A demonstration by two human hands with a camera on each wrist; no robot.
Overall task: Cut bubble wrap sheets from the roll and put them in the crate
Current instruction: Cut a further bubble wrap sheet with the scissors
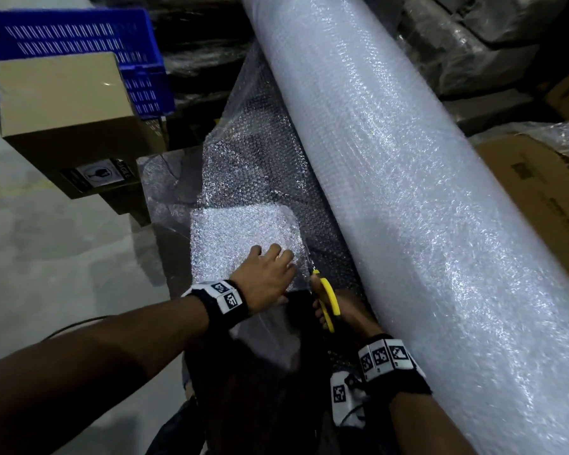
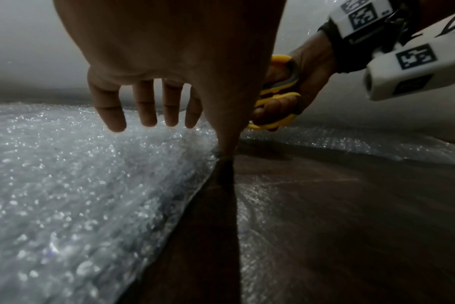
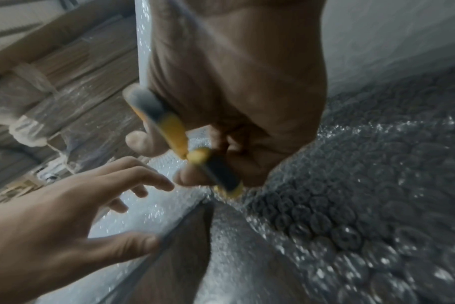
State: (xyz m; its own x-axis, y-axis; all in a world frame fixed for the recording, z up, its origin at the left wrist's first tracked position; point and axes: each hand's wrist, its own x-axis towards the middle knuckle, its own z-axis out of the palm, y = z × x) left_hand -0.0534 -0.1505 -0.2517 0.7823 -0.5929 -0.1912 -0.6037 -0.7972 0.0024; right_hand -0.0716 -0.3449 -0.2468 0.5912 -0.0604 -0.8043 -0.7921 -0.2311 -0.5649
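A thick bubble wrap roll lies diagonally from top centre to bottom right. Its unrolled sheet spreads to the left over a dark surface. My left hand rests on the sheet with fingers straight and spread, thumb pressing at the cut edge. Just to its right, my right hand grips yellow scissors, blades pointing away into the sheet. A slit runs back from the scissors through the sheet. The blades themselves are hidden. A blue crate stands far left at the back.
A cardboard box with a fragile label sits in front of the crate. More cartons and wrapped goods lie beyond the roll on the right. Grey concrete floor stretches out on the left.
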